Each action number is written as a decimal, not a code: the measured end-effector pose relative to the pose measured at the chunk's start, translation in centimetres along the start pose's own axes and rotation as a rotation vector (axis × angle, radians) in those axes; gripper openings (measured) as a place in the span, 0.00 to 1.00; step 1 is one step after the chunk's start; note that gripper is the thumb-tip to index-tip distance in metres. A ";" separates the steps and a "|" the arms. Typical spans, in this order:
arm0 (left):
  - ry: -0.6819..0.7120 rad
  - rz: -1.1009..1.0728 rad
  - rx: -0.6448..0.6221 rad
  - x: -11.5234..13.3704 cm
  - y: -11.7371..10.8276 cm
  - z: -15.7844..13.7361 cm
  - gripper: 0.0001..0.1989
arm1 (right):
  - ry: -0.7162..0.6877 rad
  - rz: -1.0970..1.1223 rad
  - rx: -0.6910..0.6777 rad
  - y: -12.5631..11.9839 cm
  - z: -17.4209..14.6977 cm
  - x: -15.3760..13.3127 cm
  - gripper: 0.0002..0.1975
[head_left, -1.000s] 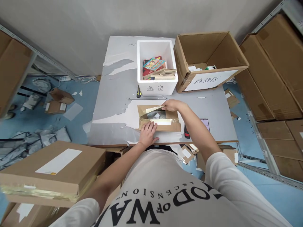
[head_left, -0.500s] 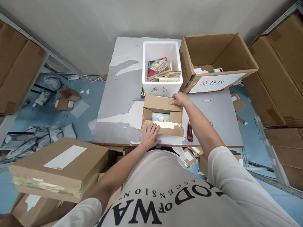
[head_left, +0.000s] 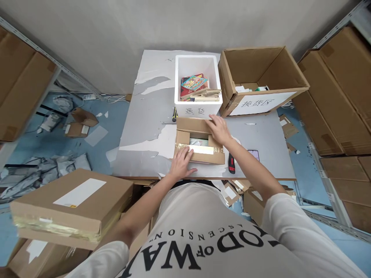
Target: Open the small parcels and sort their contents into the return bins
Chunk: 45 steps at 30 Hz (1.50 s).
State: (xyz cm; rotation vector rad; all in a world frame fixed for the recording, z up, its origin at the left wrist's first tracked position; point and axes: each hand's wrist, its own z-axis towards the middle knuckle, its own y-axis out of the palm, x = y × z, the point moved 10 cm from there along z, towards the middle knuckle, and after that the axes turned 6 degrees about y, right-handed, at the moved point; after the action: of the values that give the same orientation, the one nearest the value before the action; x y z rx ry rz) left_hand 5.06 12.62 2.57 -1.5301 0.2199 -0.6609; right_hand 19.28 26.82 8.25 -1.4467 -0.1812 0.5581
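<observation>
A small cardboard box [head_left: 199, 158] lies with its top flaps parted near the table's front edge. Through the gap a pale, wrapped item [head_left: 198, 142] shows, partly hidden by the flaps. My left hand [head_left: 181, 162] rests flat on the near flap at its left end, fingers stretched and thumb apart. At the right end of the raised far flap [head_left: 191, 124], my right hand [head_left: 220, 130] holds the edge between thumb and fingers. Just right of the box is a red and black utility knife [head_left: 231, 163]. Behind the box lies a yellow and black cutter [head_left: 174, 114].
A white foam box [head_left: 198, 109] with several books stands behind, touching or nearly touching a large open carton [head_left: 263, 103] with small boxes inside. A phone [head_left: 254, 155] lies right, partly behind my forearm. Stacked cartons [head_left: 72, 208] stand at left; shelving flanks both sides.
My right hand has moved slightly right and its fingers have shifted on the far flap. The gap between the flaps is narrower. The phone has come into view beside my right forearm.
</observation>
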 end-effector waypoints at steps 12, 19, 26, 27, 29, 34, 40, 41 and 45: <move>0.200 0.008 -0.283 -8.4 -2.1 4.3 0.67 | -0.102 -0.195 -0.400 2.9 -5.9 -8.7 0.38; 0.313 0.076 -0.367 -8.5 -1.7 5.5 0.70 | 0.076 -0.092 -0.617 5.7 -5.9 -6.8 0.34; 0.340 0.033 -0.303 -8.6 -1.8 5.3 0.66 | 0.101 -0.085 -0.542 4.4 -7.4 -7.5 0.26; 0.337 0.023 -0.293 -8.6 -1.8 5.3 0.66 | 0.092 -0.121 -0.496 3.9 -7.8 -7.9 0.19; 0.340 0.002 -0.273 -8.5 -2.0 5.3 0.66 | 0.065 -0.200 -0.410 3.0 -8.9 -8.7 0.13; 0.318 -0.007 -0.268 -8.3 -1.8 5.8 0.64 | 0.001 -0.234 -0.380 4.0 -14.0 -10.0 0.22; 0.329 0.020 -0.295 -7.9 -1.9 5.6 0.61 | 0.006 -0.082 -0.386 7.0 -17.6 -9.6 0.24; 0.336 0.024 -0.306 -7.8 -2.1 5.5 0.61 | 0.027 -0.052 -0.392 6.9 -17.5 -9.3 0.24; 0.260 0.063 -0.386 -7.3 -2.9 5.2 0.53 | 0.144 0.015 -0.436 4.7 -15.0 -7.4 0.23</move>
State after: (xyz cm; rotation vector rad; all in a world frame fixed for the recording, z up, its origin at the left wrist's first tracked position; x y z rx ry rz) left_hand 1.13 21.08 3.68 -1.7930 0.6194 -0.7996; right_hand 18.38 10.23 3.20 -1.9068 -0.1855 0.4398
